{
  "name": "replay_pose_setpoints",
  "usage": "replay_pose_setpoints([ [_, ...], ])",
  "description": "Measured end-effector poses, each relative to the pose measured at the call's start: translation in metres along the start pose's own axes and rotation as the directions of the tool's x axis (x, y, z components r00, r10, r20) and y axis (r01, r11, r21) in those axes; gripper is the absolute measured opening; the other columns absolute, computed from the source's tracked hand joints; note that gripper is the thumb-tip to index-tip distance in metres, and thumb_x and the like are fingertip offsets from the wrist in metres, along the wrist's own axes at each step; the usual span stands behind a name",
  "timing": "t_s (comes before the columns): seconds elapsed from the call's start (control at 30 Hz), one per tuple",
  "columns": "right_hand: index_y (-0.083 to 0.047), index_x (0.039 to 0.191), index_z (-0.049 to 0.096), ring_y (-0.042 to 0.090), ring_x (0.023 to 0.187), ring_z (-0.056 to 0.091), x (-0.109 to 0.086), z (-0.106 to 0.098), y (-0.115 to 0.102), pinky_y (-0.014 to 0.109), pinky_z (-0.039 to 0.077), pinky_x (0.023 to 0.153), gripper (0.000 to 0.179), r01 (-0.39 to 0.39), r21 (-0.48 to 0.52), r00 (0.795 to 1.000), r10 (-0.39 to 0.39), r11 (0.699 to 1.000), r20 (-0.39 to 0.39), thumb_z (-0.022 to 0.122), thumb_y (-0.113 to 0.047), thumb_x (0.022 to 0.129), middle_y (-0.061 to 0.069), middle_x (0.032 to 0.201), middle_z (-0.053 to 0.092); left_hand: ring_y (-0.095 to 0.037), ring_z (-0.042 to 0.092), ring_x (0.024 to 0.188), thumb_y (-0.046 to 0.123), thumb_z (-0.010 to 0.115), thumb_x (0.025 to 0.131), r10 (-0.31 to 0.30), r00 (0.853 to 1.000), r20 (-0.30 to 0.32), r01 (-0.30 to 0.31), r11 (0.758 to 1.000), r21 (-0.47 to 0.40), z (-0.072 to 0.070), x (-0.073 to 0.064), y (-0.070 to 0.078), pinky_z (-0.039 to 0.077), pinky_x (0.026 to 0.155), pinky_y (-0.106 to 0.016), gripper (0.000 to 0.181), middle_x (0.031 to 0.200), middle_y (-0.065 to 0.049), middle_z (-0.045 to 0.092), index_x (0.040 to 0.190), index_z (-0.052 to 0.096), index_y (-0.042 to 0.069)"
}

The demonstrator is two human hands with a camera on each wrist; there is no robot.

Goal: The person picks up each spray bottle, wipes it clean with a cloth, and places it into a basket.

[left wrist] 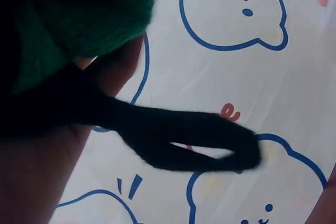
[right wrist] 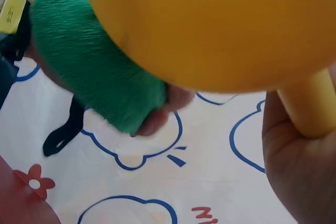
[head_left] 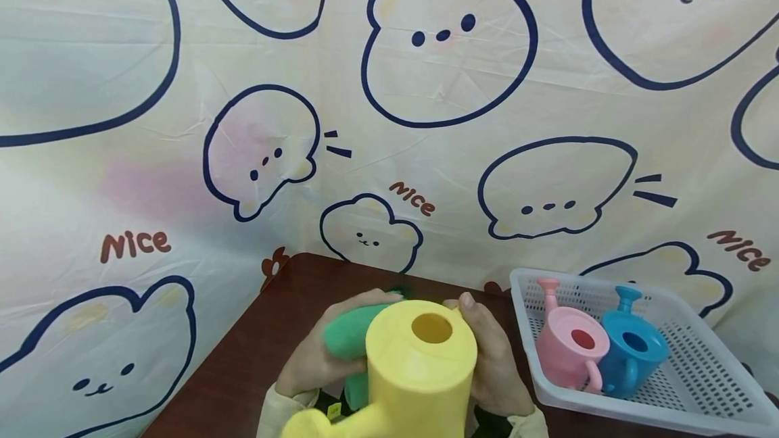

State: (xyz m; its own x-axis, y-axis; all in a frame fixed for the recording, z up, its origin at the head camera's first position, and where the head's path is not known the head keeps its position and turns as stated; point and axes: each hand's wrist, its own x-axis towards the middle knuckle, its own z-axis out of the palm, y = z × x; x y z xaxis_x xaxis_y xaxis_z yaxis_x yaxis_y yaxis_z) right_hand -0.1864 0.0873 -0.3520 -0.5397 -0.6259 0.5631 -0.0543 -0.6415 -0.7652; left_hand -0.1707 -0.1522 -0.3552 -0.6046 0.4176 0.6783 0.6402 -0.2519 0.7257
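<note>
My left hand grips a fuzzy green cloth, bunched against the side of a yellow watering can. The can is up close to the head camera, its round filling hole facing up and its handle towards the lower left. On its far right side, my right hand holds the can by its spout, as the right wrist view shows. Below the cloth hangs a dark loop. In the right wrist view the green cloth overlaps the can's curved body, with left fingertips curled around its end.
To the right stands a white plastic basket with perforated walls. Inside it, a pink watering can and a blue watering can sit side by side. The dark brown table meets a bear-print curtain behind and at left.
</note>
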Motion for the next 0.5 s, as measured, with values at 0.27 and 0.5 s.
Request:
replay_pose_setpoints([
  [0.27,-0.017,0.106,0.067,0.002,0.079,0.073,-0.004,0.008,-0.004,0.018,0.060,0.073,0.059,-0.041,0.063,0.999,0.043,0.997,-0.032,0.011,-0.031,0.116,-0.011,0.085,0.069,-0.013,0.066,0.097,0.013,0.076,0.093,-0.076,0.981,0.180,0.103,0.984,-0.142,0.007,-0.006,-0.013,0.062,0.093,-0.041,0.040,0.104,-0.014,0.065,0.126,0.060,-0.001],
  [0.5,-0.013,0.110,0.068,0.006,0.090,0.076,-0.005,0.009,-0.005,0.020,0.061,0.083,0.066,-0.008,0.266,0.995,0.035,0.964,-0.096,0.008,-0.041,0.116,-0.005,0.096,0.077,-0.013,0.068,0.100,0.004,0.069,0.092,-0.157,0.968,0.195,0.207,0.941,-0.266,0.011,-0.007,-0.012,0.061,0.092,-0.035,0.036,0.110,-0.004,0.070,0.127,0.060,-0.003],
])
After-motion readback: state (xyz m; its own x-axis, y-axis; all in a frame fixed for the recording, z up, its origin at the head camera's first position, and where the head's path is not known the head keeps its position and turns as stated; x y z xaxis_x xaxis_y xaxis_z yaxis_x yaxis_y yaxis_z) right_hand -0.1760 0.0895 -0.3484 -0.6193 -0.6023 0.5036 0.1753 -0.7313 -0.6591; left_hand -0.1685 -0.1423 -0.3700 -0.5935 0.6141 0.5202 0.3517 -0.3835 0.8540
